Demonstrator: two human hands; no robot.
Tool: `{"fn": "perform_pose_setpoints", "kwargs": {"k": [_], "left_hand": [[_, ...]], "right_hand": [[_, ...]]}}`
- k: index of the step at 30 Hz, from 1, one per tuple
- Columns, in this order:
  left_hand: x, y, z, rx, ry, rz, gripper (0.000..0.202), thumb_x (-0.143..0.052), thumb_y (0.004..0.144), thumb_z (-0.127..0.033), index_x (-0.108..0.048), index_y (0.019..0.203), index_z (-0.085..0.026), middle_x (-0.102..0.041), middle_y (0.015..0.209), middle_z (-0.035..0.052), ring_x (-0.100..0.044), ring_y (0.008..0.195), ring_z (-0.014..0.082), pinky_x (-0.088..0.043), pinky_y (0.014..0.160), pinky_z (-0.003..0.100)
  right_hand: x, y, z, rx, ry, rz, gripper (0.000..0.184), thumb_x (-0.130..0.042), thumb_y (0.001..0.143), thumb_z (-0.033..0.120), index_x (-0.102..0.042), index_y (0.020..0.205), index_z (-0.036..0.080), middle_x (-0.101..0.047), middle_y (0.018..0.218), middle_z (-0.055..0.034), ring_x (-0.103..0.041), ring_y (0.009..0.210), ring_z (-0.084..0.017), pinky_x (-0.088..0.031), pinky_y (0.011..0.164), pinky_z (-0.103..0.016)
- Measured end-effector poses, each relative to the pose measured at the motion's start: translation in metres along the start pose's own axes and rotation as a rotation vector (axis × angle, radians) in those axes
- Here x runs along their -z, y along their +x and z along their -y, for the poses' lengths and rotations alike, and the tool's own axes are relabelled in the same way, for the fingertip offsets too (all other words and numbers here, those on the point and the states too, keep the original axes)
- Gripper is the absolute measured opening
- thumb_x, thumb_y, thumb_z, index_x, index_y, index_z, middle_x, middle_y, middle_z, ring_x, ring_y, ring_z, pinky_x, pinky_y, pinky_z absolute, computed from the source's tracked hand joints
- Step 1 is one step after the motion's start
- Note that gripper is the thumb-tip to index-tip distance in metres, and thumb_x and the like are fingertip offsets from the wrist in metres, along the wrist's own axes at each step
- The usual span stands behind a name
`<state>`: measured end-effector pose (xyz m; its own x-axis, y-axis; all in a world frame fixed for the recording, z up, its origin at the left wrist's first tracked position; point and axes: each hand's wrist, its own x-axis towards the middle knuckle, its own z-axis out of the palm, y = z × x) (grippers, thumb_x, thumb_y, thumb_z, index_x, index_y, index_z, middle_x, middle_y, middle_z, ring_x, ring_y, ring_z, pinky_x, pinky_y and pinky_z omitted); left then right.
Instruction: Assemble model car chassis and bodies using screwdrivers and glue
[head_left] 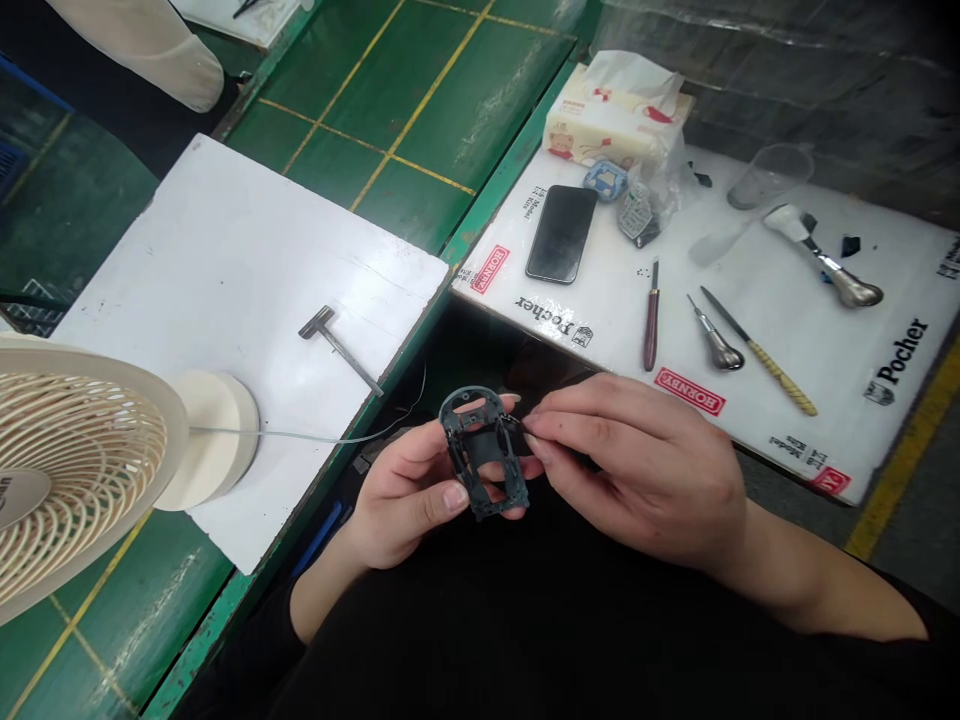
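A small dark grey plastic frame (459,463), rounded at its far end and open in the middle, is held over my lap. My left hand (405,490) grips it, thumb on the near left side and fingers underneath. At the frame's right side, my right hand (637,460) pinches with thumb and forefinger. Something thin and dark seems to lie between those fingertips, too small to name. On the white board to the left lies a dark T-shaped part (337,345), apart from both hands.
A beige fan (217,430) stands at left, its cable crossing to the bench edge. The right-hand mat (600,320) bears a phone (561,235), a red-handled knife (652,320), an awl (716,338), a file (757,350), a tissue pack (615,120) and a plastic cup (771,175). Another person's sleeve (150,45) shows upper left.
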<state>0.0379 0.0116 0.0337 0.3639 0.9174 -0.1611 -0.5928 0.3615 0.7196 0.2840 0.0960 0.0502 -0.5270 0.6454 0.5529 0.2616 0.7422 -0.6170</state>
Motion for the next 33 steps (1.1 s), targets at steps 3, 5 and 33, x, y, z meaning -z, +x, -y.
{"fn": "perform_pose_setpoints", "kwargs": {"k": [3,5,33], "left_hand": [[0.000,0.001,0.000,0.013,-0.019,-0.012,0.049,-0.071,0.115,-0.019,-0.074,0.163,-0.030,-0.058,0.184,0.0139,-0.081,0.141,0.0373,-0.077,0.103,0.041],[0.001,0.002,0.001,0.017,-0.032,-0.031,0.049,-0.071,0.115,-0.020,-0.073,0.163,-0.030,-0.059,0.182,0.0149,-0.083,0.137,0.0343,-0.077,0.101,0.038],[-0.001,0.005,-0.005,0.107,-0.140,-0.003,0.055,-0.074,0.115,-0.029,-0.067,0.170,-0.029,-0.082,0.151,0.0154,-0.081,0.142,0.0406,-0.078,0.089,0.032]], "right_hand": [[0.000,0.000,-0.001,-0.039,0.044,0.001,0.018,-0.081,0.102,0.004,-0.081,0.117,0.014,-0.088,0.109,-0.0126,-0.084,0.095,-0.022,-0.072,0.085,-0.036],[0.000,-0.001,-0.002,-0.083,0.083,0.013,0.016,-0.081,0.104,0.008,-0.082,0.119,0.016,-0.088,0.112,-0.0118,-0.086,0.098,-0.022,-0.073,0.088,-0.034],[-0.021,-0.011,-0.016,-0.329,0.523,-0.045,0.027,-0.093,0.098,0.014,-0.087,0.120,0.029,-0.091,0.116,-0.0030,-0.089,0.102,-0.021,-0.074,0.086,-0.030]]}}
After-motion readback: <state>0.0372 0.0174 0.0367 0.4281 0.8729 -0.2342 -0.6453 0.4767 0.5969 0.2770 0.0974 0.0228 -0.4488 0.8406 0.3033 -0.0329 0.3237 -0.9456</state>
